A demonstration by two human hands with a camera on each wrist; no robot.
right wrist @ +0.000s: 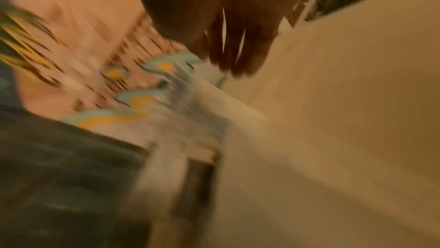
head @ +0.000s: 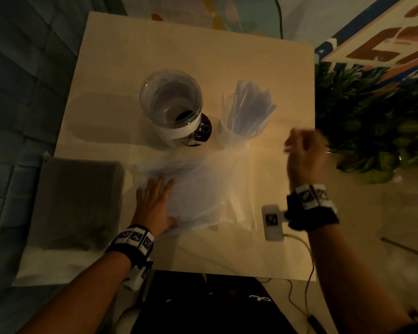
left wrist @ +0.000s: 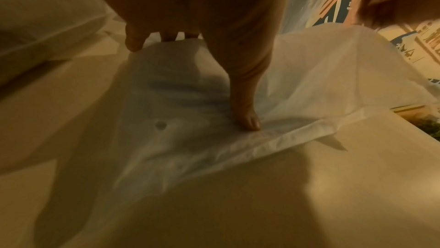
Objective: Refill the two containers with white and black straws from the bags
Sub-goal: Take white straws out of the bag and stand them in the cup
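Head view: left hand (head: 155, 203) pressed flat on the white bag (head: 198, 189) on the table (head: 275, 75), right hand (head: 304, 155) blurred, its grip unreadable, nearer the straw-filled container (head: 246, 116) beyond

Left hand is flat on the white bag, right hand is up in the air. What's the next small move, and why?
Probably bring the right hand down to the bag's open end: the left hand already pins it flat, and the clear jar looks empty, while the other container holds white straws. The right hand is too blurred to tell whether it holds anything.
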